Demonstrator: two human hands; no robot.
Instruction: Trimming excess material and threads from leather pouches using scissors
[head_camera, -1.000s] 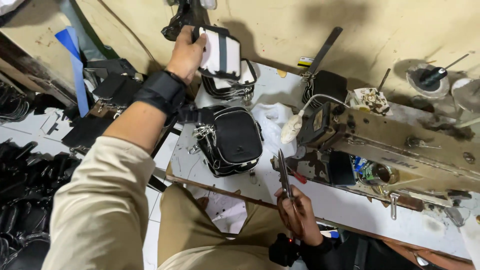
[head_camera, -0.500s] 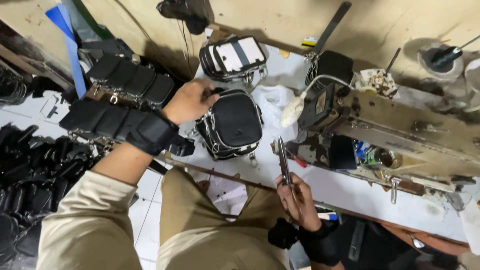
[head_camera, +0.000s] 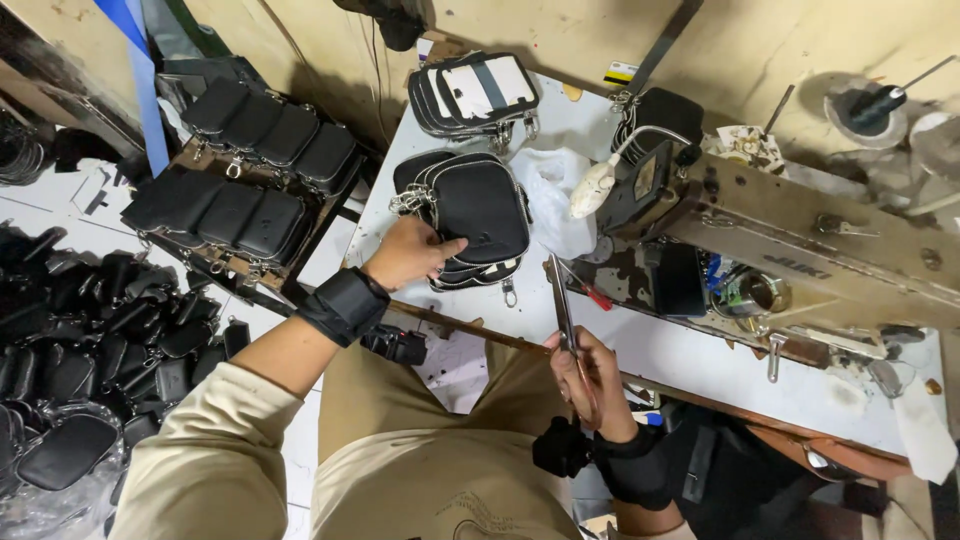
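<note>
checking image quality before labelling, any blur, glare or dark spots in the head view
Head view: mostly sharp, with wide-angle bending at the edges; the left hand on the black pouch and the right hand holding scissors read clearly; the white table is bright, not blown out; the pile of black pouches on the floor loses detail in shadow.

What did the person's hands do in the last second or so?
The left hand came down from the white-fronted pouches at the back of the table and now rests on the stack of black pouches, fingers against its side. The right hand stayed near the table edge, still gripping the scissors. The sewing machine has not moved.
</note>
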